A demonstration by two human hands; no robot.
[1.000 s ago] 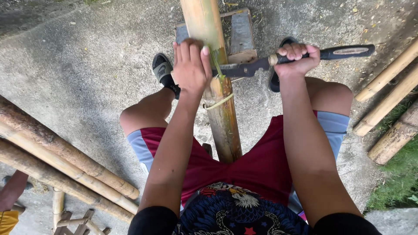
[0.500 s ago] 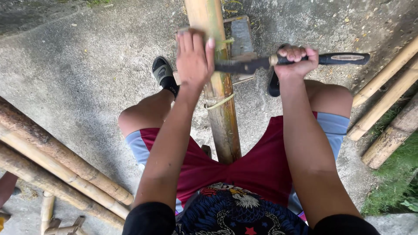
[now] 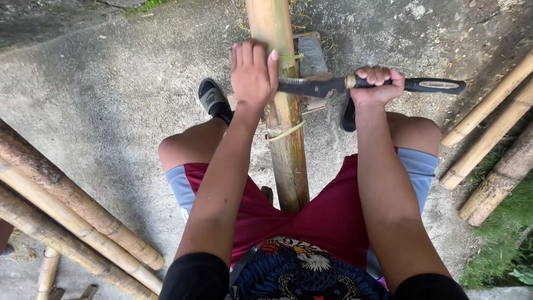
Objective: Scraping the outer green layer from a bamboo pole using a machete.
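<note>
Knife set across the bamboo pole, left hand now pressing its far end.

Left of the pole, more bamboo poles (image 3: 66,216) lie in a stack on the concrete; since a second ago the left hand (image 3: 252,75) has slid up the bamboo pole (image 3: 286,139) and flattened, fingers loosely curled over the blade's back rather than wrapped round the stem, so the pressing looks to be under way. The knife (image 3: 311,86) lies crosswise on the pole, level with the hands, and has barely shifted. Right of the pole, the right hand (image 3: 377,83) is closed tight round the black handle. The blade's tip is hidden under the left hand, so I cannot tell how deep it bites; the pole's near end vanishes between the thighs, its far end off frame.
</note>
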